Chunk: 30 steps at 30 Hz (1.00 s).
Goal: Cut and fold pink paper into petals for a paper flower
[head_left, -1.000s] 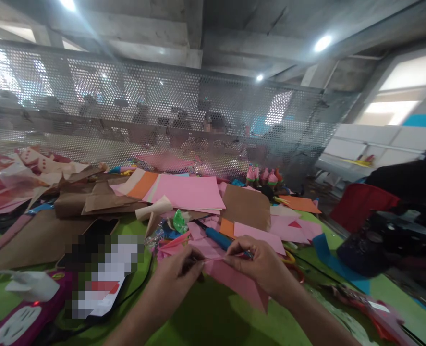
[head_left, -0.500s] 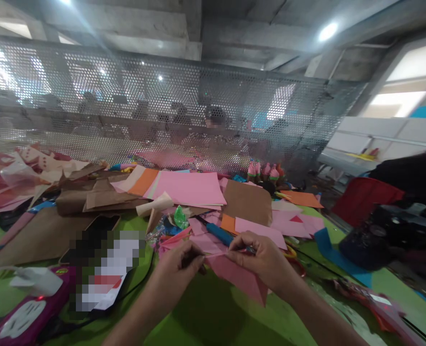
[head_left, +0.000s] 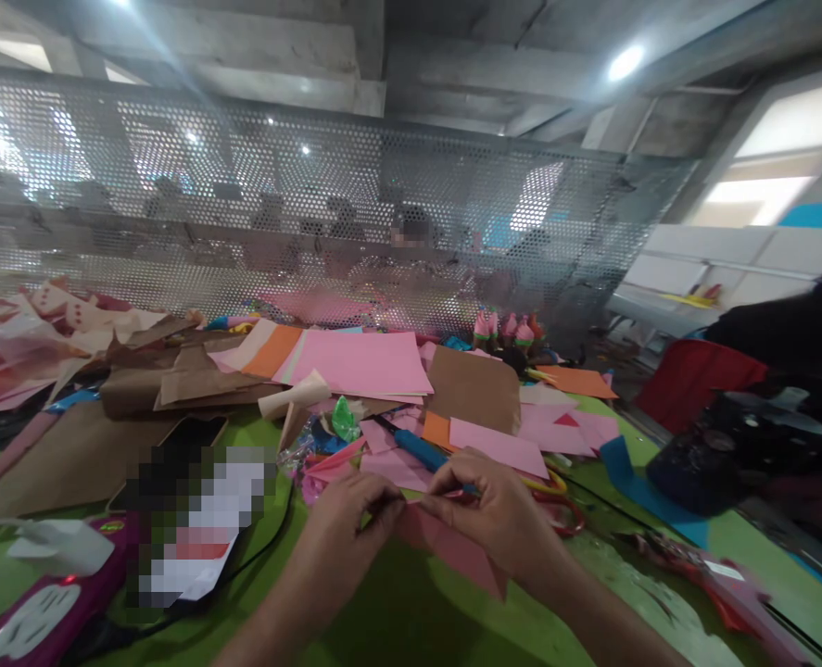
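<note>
A piece of pink paper (head_left: pixel 462 554) hangs between my two hands above the green table. My left hand (head_left: pixel 355 523) pinches its left end, thumb and fingertips pressed together. Close beside it, my right hand (head_left: pixel 484 505) grips the paper's upper edge between thumb and fingers. The sheet slants down to the right, partly behind my right hand. Just beyond my fingers lies a blue-handled tool (head_left: pixel 419 450), its near end hidden by my right hand. Scissors with red and yellow handles (head_left: pixel 560 512) rest right of that hand.
Pink card sheets (head_left: pixel 361 361) and brown paper (head_left: pixel 476 384) cover the table's back. At left are a phone (head_left: pixel 181 454) and a purple power strip (head_left: pixel 49 602). A red-handled tool (head_left: pixel 723 584) lies at right. A perforated metal screen (head_left: pixel 278 213) stands behind.
My hands have come closer together along the paper's upper edge, and the left hand has shifted slightly right. The view has moved a little. Both hands keep their pinch.
</note>
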Available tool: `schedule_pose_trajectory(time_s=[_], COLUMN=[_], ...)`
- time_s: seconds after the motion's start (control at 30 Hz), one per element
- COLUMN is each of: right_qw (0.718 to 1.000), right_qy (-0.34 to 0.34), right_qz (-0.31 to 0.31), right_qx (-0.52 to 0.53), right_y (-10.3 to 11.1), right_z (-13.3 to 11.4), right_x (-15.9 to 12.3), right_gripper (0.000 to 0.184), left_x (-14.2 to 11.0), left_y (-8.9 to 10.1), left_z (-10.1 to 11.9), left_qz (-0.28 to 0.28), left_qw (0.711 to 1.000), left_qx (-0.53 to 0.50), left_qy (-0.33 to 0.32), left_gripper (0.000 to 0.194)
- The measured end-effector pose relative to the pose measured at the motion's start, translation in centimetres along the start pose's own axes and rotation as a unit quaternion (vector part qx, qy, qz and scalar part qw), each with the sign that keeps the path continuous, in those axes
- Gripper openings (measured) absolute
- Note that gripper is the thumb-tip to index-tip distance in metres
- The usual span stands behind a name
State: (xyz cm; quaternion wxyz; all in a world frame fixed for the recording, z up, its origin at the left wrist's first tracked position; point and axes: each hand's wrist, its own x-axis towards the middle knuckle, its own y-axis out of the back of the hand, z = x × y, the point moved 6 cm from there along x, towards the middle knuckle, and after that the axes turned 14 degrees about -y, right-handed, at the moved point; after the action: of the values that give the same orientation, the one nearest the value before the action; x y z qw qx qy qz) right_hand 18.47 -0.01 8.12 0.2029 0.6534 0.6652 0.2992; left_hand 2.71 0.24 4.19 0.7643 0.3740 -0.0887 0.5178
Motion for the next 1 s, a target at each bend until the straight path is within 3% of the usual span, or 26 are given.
schedule_pose_trajectory(time_s=[0.3, 0.53, 1.0], right_qw=[0.999, 1.000, 1.000], right_qy=[0.014, -0.008, 0.010], right_qz=[-0.002, -0.018, -0.028], right_qx=[-0.028, -0.011, 0.009], right_y=[-0.54, -0.28, -0.85], right_z=[-0.15, 0.31, 0.08], right_x=[-0.54, -0.12, -0.18], right_gripper=[0.014, 0.012, 0.018], left_x=[-0.11, -0.13, -0.02], left_y=[-0.43, 0.07, -0.17], left_z=[-0.14, -0.34, -0.36], left_qz=[-0.019, 0.006, -0.022], left_qw=[0.999, 0.999, 0.998], left_qx=[0.041, 0.050, 0.052], left_qy=[-0.012, -0.014, 0.000], left_gripper=[0.015, 0.016, 0.019])
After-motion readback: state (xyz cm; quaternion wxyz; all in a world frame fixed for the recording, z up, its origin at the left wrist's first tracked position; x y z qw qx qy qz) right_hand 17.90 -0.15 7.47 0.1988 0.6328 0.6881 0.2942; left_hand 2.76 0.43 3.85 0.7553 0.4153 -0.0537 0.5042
